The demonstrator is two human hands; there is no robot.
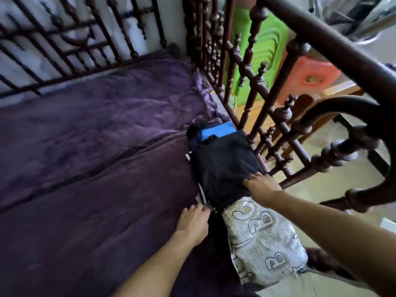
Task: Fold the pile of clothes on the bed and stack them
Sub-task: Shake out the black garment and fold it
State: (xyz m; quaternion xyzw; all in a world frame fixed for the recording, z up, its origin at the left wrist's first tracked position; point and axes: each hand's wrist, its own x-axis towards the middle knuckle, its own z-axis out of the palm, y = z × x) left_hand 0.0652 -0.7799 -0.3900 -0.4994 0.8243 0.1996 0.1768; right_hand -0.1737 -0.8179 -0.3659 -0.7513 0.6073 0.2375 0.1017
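A stack of folded clothes lies on the purple bedspread (96,168) by the bed's right rail. On top is a folded dark navy garment (222,166). A blue piece (216,130) pokes out at its far end, and a striped edge (201,195) shows along its left side. My right hand (260,186) rests flat on the navy garment's near right corner, fingers spread. Near the stack's near left corner, my left hand (194,221) has its fingertips on the striped edge. Whether they pinch it cannot be told.
A grey pillow with large letters (261,241) lies just in front of the stack at the bed's edge. A dark wooden spindle railing (276,116) runs along the right side and a headboard grille (85,46) stands at the back. Green and pink plastic furniture (265,50) stands beyond the rail.
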